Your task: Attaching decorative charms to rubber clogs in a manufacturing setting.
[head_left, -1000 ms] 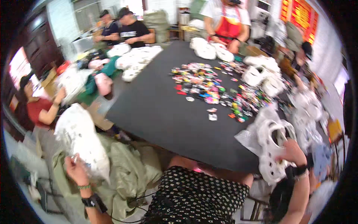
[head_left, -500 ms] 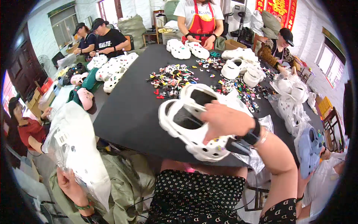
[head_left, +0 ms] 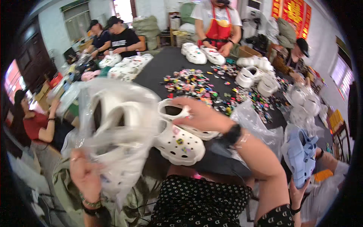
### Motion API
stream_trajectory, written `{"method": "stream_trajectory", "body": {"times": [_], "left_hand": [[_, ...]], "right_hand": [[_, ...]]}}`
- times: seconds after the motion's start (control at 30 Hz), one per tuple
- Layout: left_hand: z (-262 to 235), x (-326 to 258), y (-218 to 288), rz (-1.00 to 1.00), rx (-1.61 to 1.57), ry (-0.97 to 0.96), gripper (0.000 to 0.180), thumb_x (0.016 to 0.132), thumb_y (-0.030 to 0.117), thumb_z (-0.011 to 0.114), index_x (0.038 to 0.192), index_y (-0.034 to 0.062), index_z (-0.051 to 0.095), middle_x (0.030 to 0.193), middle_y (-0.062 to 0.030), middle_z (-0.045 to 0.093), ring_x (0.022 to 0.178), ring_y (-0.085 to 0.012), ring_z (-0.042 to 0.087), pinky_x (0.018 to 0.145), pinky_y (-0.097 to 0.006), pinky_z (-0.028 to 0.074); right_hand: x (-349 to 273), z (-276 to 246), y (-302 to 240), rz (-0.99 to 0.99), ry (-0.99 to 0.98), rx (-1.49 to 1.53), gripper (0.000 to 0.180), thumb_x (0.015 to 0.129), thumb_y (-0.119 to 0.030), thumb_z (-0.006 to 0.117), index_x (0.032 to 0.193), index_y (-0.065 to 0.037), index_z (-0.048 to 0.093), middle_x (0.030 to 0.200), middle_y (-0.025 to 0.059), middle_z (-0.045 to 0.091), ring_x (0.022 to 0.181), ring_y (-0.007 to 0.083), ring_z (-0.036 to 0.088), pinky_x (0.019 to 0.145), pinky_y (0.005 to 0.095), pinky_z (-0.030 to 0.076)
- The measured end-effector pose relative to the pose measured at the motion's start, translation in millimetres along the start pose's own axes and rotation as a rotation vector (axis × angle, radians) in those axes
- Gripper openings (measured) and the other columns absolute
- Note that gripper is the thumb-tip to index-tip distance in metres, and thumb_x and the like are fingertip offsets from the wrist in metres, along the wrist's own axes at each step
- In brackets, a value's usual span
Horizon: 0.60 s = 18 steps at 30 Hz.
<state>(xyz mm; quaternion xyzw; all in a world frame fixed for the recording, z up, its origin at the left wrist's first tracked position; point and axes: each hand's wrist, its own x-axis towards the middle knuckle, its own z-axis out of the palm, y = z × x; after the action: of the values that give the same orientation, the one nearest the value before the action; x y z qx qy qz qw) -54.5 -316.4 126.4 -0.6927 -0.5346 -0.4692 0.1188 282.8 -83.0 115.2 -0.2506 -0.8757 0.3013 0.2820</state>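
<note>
A: Clear plastic, crinkled. That is what the left hand (head_left: 85,174) is clutching, low and just left of the white clog pair (head_left: 181,132). Its grip is closing tight on the bunched lower part of a see-through bag (head_left: 117,125).

B: And something white is sitting inside that bag?

A: Yes, another white clog (head_left: 113,113) is showing through the film, blurred, so I cannot tell more of it.

B: What is the right hand (head_left: 200,115) doing?

A: It is lying over the top of the pair, fingers curling down around the upper shoe's rim, so that grip is clamping on the clogs. The pair is hanging above the near edge of the black worktop (head_left: 166,66), right beside the bag. Small coloured charms are dotting the lower shoe's front.

B: Right of the pair?

A: A crumpled clear bag (head_left: 257,125) is lying on the worktop, and further right another person's hand is holding a pale blue clog (head_left: 300,155).

B: Beyond the pair?

A: A scatter of small colourful charms (head_left: 196,81) is spreading across the worktop's middle. Past it, more white clogs (head_left: 198,55) are lying in clusters at the far end and along both sides. People are sitting or standing around the edges, one in a red apron (head_left: 219,28) at the far end.
</note>
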Motion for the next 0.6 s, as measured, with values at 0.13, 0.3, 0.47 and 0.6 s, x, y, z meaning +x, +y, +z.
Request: {"method": "stream_trajectory", "body": {"times": [0.13, 0.3, 0.47, 0.6], "left_hand": [[46, 40, 42, 0.164, -0.05, -0.107, 0.025, 0.054, 0.001, 0.069, 0.061, 0.0039, 0.046, 0.076, -0.0082, 0.039, 0.072, -0.0286, 0.045, 0.061, -0.039, 0.038], [69, 73, 80, 0.522, -0.128, -0.242, 0.021, 0.051, -0.002, 0.063, 0.062, 0.0046, 0.046, 0.081, -0.0085, 0.038, 0.08, -0.0315, 0.047, 0.072, -0.042, 0.04], [102, 103, 109, 0.625, -0.153, -0.257, 0.023, 0.051, 0.0, 0.066, 0.063, 0.0024, 0.047, 0.08, -0.009, 0.038, 0.081, -0.032, 0.048, 0.069, -0.042, 0.04], [114, 119, 122, 0.552, -0.203, -0.236, 0.018, 0.06, -0.002, 0.067, 0.075, 0.0004, 0.056, 0.086, -0.011, 0.047, 0.082, -0.0285, 0.05, 0.071, -0.035, 0.04]], "right_hand": [[-33, -50, -60, 0.223, -0.061, 0.675, 0.118, 0.072, -0.042, 0.083, 0.152, -0.015, 0.0, 0.153, 0.0161, 0.026, 0.135, 0.0295, 0.037, 0.106, 0.039, 0.037], [-64, -43, -100, 0.149, 0.061, 0.513, 0.133, 0.067, -0.024, 0.09, 0.148, 0.003, -0.011, 0.15, 0.0221, 0.024, 0.139, 0.0259, 0.027, 0.115, 0.0358, 0.024], [-101, -70, -90, 0.043, 0.294, 0.2, 0.138, 0.062, -0.038, 0.091, 0.146, 0.008, -0.007, 0.15, 0.0273, 0.021, 0.142, 0.0325, 0.022, 0.117, 0.0381, 0.019], [-133, -89, -115, -0.138, 0.323, -0.287, 0.146, 0.052, -0.05, 0.091, 0.149, 0.002, -0.006, 0.15, 0.0375, 0.005, 0.141, 0.053, 0.011, 0.117, 0.0493, 0.015]]}}
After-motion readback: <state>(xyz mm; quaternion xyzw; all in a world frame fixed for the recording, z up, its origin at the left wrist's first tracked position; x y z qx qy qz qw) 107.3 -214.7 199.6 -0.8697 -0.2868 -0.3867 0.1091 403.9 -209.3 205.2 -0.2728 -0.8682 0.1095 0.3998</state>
